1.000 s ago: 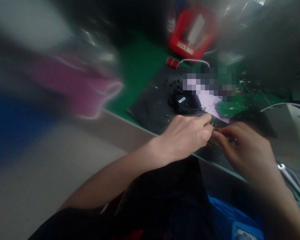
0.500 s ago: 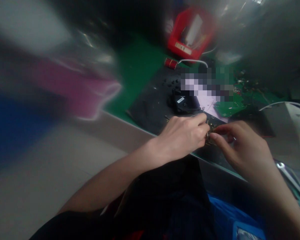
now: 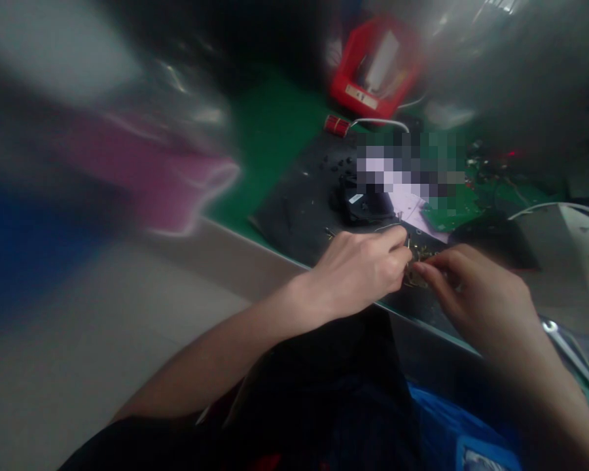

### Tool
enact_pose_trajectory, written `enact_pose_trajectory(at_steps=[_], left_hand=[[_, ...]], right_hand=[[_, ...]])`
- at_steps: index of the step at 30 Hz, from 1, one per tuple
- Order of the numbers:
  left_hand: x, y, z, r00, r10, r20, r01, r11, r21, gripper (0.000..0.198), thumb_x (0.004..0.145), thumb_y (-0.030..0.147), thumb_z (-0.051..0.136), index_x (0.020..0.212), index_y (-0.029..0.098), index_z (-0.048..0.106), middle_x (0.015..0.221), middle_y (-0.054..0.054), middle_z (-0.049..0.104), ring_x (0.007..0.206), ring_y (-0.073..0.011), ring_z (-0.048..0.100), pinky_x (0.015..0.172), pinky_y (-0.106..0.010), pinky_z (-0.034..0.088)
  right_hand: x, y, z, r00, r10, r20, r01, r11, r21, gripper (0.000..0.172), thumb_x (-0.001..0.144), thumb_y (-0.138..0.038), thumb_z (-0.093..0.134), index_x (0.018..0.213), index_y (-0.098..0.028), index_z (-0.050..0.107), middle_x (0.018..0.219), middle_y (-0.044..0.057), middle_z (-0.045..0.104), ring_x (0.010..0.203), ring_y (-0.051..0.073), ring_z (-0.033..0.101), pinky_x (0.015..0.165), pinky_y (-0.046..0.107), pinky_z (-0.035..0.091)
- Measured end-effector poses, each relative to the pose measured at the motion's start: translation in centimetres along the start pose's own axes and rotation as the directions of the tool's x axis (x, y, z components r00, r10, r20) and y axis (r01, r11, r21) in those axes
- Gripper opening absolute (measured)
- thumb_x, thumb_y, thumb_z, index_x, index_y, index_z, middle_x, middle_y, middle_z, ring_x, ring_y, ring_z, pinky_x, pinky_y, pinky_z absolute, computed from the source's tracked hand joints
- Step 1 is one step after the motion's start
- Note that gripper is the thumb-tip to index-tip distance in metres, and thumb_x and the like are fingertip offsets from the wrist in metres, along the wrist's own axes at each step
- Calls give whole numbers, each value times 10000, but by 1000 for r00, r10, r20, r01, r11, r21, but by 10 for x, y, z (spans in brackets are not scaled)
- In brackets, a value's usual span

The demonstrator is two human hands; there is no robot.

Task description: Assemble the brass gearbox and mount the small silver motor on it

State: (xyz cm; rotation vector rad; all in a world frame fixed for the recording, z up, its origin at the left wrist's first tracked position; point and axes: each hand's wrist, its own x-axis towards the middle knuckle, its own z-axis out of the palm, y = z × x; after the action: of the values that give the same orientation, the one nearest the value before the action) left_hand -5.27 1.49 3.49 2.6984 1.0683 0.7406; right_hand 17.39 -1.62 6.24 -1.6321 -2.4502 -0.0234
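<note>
My left hand (image 3: 366,265) is closed over the dark mat (image 3: 294,196) near the table's front edge, its fingers curled. Whatever it grips is hidden behind the knuckles. Facing it from the right, my right hand (image 3: 476,281) has thumb and forefinger pinched together; anything between the tips is too small to make out. Small brass-coloured parts (image 3: 416,278) lie in a heap between and under the fingertips of both hands. A few more brass-coloured pieces (image 3: 330,233) show just behind my left wrist. Behind my left hand sits a black plastic housing (image 3: 368,203) with a white label.
At the back stands a red bin (image 3: 358,95), with a red bundle (image 3: 336,125) in front. A sheet of paper (image 3: 407,199) and a green board (image 3: 451,209) lie beyond my hands. At right are a grey-white box (image 3: 564,242) and a wrench (image 3: 572,347). A blue container (image 3: 451,425) is below the table.
My right hand has shifted slightly down, its thumb and forefinger now closer together, and more of the brass-coloured heap shows. My left hand stays nearly where it was.
</note>
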Motion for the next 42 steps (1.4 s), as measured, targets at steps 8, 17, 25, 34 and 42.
enact_pose_trajectory(at_steps=[8,17,25,34,42], left_hand=[[-1,0,-9,999,49,-10,-47,986,160,186,1006,134,486,974,167,666,1026,-45,661,781,-176,675,546,-342,388],[-41,-30,-5,983,-185,16,181,972,148,212,1042,268,524,1069,177,714,1041,-42,656,805,-163,673,584,-312,429],[-47,-39,-3,967,-252,40,246,962,120,239,1050,298,527,1130,178,718,1063,-49,661,810,-159,680,607,-304,469],[-50,-4,5,955,-277,-107,264,957,-117,216,1052,289,532,1141,197,707,1079,-34,666,847,-144,670,663,-296,532],[-29,13,14,936,-330,-125,260,885,-386,206,1034,303,583,1182,215,697,1129,-30,658,906,-135,687,779,-286,581]], right_hand=[[0,2,4,997,71,12,-72,983,167,117,996,-346,660,1021,-234,635,909,5,624,728,145,586,634,289,400],[-3,0,2,990,134,29,-137,939,314,138,1011,-390,671,1074,-267,667,990,-19,642,797,119,615,693,258,459],[-3,-5,0,988,153,12,-151,948,280,99,1018,-343,669,1046,-248,674,986,-12,662,813,127,624,698,264,444],[-7,-2,8,986,165,-38,-153,963,221,207,1033,-446,634,996,-244,659,933,3,639,745,140,585,656,296,411],[-3,-4,3,998,63,-28,-55,972,228,90,1009,-247,655,1098,-246,644,1057,-11,643,897,139,622,776,260,462]])
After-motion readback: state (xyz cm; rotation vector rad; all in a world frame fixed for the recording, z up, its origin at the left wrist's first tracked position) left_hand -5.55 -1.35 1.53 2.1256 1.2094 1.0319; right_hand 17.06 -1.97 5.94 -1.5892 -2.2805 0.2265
